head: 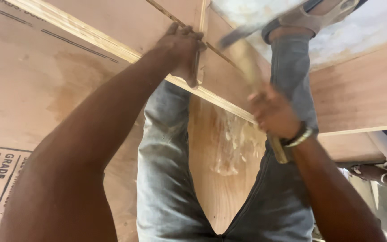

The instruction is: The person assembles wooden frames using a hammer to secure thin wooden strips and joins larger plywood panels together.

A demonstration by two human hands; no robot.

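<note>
My left hand presses on the edge of an upright plywood board where it meets a flat plywood sheet; I cannot tell whether the fingers pinch anything small. My right hand grips the wooden handle of a hammer, blurred in motion, its head raised near the board to the right of my left hand. A bracelet sits on my right wrist. My legs in grey jeans straddle the board.
My foot in a sandal rests at the top on a pale floor. Another plywood panel lies to the right. A second person's arm shows at the right edge. Pale glue smears mark the wood between my legs.
</note>
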